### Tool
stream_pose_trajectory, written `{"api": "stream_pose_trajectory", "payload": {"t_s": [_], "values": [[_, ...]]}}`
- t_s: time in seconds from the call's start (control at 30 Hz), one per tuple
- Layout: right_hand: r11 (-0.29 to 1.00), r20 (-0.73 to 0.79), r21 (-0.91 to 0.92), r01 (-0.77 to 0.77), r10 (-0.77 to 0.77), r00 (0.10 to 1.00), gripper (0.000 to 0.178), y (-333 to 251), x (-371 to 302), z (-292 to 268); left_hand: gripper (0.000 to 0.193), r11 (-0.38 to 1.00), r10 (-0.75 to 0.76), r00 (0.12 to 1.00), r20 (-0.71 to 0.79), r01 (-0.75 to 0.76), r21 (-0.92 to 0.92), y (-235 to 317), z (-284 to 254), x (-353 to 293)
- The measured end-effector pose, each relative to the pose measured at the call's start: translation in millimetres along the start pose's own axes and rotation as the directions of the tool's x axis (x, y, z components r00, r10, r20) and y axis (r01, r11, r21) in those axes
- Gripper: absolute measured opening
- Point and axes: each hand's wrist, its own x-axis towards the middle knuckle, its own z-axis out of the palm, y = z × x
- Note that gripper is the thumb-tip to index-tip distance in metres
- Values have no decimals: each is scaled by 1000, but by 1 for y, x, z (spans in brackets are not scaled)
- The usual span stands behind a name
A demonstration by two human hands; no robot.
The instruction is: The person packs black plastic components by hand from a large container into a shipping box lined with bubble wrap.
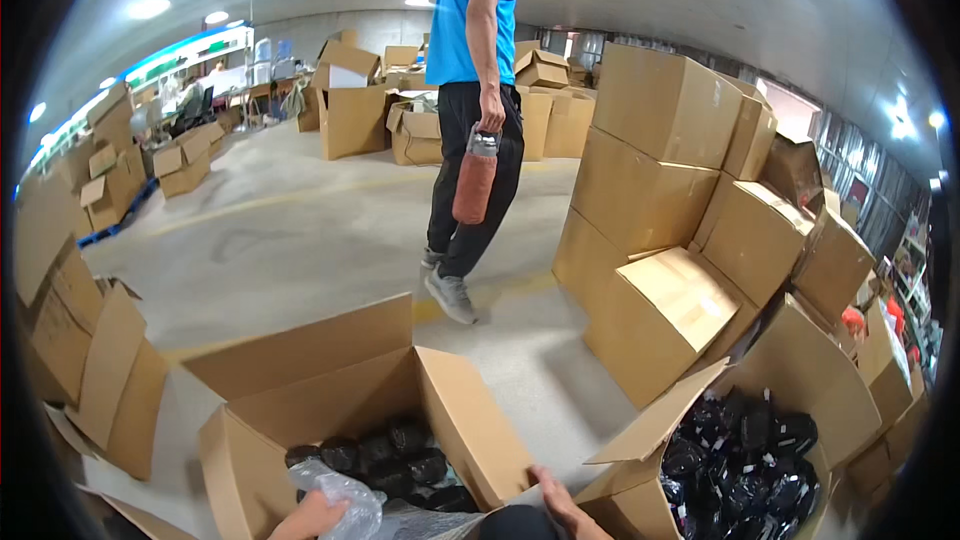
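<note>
In front of me stands an open cardboard box (pixel 465 420), its flaps raised, with several black plastic-wrapped items (pixel 400 455) inside. My left hand (pixel 310 517) reaches over its near left part, closed on a crumpled clear plastic sheet (pixel 350 500). More of this film runs along the near side of the box. Beside the right flap is my right hand (pixel 562 505), fingers stretched out and their tips at the flap's edge; nothing shows in it. The lower parts of both hands are cut off by the frame.
A second open carton (pixel 640 485) at the right holds many black bagged items (pixel 745 465). Stacked closed cartons (pixel 650 190) rise behind it. A person in a blue shirt (pixel 475 30) stands ahead, carrying a reddish-brown sleeved bottle (pixel 474 188). More cartons (pixel 125 390) stand at left.
</note>
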Motion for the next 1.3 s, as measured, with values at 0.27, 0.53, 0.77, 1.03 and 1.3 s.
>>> {"api": "stream_pose_trajectory", "payload": {"t_s": [0.27,0.53,0.77,1.03,1.3], "values": [[976,31,213,53,-61,998,76,10,-16,-8,35,996,-57,992,116,48,77,-13,26,51],[989,-101,10,148,-146,984,74,38,-41,-1,41,981,-192,975,110,187,49,-23,28,25],[986,-124,-117,122,-136,983,60,64,-64,-8,37,997,-37,999,5,37,-60,36,15,8],[964,-115,-253,75,-107,988,49,65,-90,14,36,998,66,997,-50,-67,-22,78,20,-8],[979,-180,-54,198,-205,962,44,53,-111,32,35,980,-78,996,-51,67,-186,100,5,-13]]}}
